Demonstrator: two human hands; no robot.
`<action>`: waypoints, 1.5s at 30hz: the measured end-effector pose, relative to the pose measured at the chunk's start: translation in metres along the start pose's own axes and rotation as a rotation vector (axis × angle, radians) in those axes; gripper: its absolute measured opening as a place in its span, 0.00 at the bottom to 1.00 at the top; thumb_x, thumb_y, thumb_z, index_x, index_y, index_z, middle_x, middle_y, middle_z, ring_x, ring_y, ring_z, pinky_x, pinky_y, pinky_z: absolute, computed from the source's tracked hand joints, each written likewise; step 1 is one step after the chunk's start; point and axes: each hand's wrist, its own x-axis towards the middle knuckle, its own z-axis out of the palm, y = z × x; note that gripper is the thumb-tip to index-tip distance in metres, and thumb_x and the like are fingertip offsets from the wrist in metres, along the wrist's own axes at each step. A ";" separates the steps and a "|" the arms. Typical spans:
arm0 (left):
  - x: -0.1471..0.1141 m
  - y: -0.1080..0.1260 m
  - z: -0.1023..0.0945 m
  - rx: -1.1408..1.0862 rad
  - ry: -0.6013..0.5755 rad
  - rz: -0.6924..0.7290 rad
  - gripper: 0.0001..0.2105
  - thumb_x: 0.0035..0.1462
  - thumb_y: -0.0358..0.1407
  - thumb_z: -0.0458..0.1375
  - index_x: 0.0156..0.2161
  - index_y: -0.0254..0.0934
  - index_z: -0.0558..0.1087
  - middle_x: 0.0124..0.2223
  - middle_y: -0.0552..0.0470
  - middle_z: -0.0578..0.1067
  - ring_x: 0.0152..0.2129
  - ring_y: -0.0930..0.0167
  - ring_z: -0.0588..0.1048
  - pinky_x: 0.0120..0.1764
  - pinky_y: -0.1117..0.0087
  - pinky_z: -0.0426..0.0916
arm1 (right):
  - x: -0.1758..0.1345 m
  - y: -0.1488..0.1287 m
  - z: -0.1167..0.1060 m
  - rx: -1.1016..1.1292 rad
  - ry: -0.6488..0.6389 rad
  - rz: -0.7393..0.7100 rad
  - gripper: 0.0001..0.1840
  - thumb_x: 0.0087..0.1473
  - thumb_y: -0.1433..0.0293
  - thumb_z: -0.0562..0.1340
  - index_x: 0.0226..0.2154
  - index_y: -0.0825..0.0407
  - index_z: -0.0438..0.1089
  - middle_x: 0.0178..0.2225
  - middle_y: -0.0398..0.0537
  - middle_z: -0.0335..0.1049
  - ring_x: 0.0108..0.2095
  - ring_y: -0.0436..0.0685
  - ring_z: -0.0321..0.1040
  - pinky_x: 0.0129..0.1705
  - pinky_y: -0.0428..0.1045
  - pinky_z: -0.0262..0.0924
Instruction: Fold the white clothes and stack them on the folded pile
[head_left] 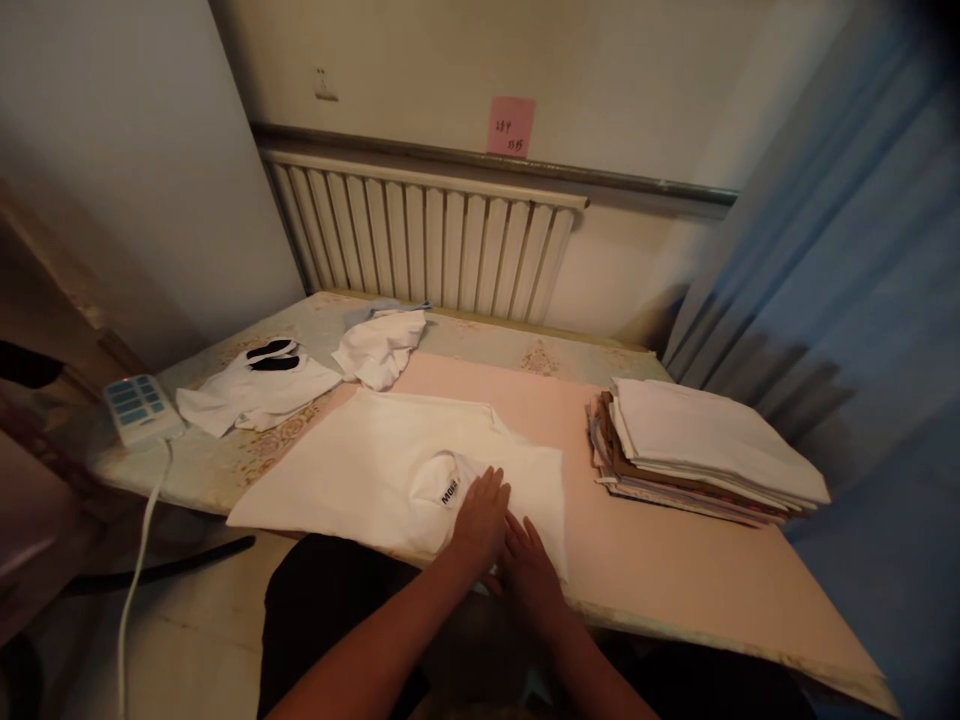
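A white T-shirt lies spread on the table in front of me. Dark printed letters show on its puckered middle. My left hand rests on the shirt just right of the letters, palm down, with its fingers stretched out. Close beside it, nearer the shirt's right end, my right hand also lies on the cloth, fingers extended and partly apart. The two hands touch or overlap slightly, and the fingertips between them are partly hidden.
A stack of folded clothes sits on the right of the pink table cover. Crumpled white garments lie at the back left. A power strip with a white cord is at the left edge. A radiator stands behind; a blue curtain hangs right.
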 end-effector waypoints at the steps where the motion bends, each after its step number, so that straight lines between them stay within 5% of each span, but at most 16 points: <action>1: -0.003 -0.003 0.004 0.026 -0.014 -0.013 0.19 0.61 0.29 0.45 0.55 0.32 0.66 0.62 0.39 0.63 0.63 0.60 0.55 0.61 0.52 0.53 | 0.000 0.000 0.000 0.000 0.001 0.001 0.40 0.52 0.68 0.63 0.64 0.49 0.48 0.66 0.52 0.47 0.66 0.66 0.40 0.64 0.67 0.40; 7: -0.015 -0.033 -0.004 0.149 -0.010 -0.116 0.23 0.61 0.37 0.48 0.61 0.37 0.61 0.65 0.44 0.60 0.63 0.58 0.53 0.62 0.49 0.48 | -0.002 0.000 0.002 -0.045 -0.001 -0.016 0.40 0.50 0.70 0.63 0.63 0.50 0.50 0.66 0.51 0.44 0.66 0.64 0.38 0.65 0.66 0.39; 19: -0.022 -0.053 -0.004 0.292 0.018 -0.225 0.25 0.62 0.44 0.47 0.62 0.40 0.59 0.66 0.48 0.58 0.63 0.59 0.53 0.61 0.51 0.51 | -0.009 0.004 0.009 -0.079 0.071 -0.032 0.37 0.52 0.68 0.62 0.63 0.50 0.51 0.66 0.51 0.45 0.67 0.63 0.37 0.65 0.65 0.40; 45: -0.029 -0.070 -0.012 0.347 0.012 -0.190 0.26 0.63 0.45 0.44 0.63 0.39 0.58 0.65 0.49 0.60 0.63 0.58 0.54 0.61 0.49 0.51 | -0.008 0.003 0.007 -0.099 0.086 -0.045 0.36 0.53 0.67 0.61 0.62 0.50 0.52 0.65 0.50 0.48 0.66 0.63 0.40 0.64 0.64 0.42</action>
